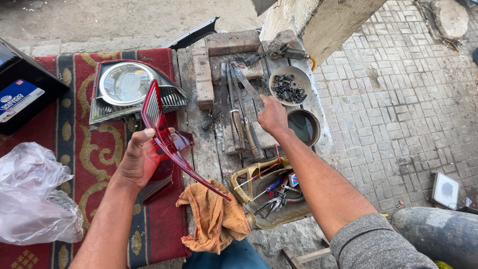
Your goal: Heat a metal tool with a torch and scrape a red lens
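Note:
My left hand [139, 159] grips a red tail-light lens [164, 139], held edge-up over the patterned rug. Just behind it lies a headlight unit [130, 88] with a round clear reflector. My right hand [272, 115] reaches forward over a worn wooden bench and closes on a flat metal file [247, 85], one of several wooden-handled files [238, 122] lying side by side there.
A bowl of dark bolts [290, 85] and a round tin [304, 127] sit right of my right hand. Near me are an orange rag [214, 219] and a cut plastic can of tools [269, 194]. Bricks [231, 44], a plastic bag [35, 194], a black box [22, 87], a gas cylinder [438, 234].

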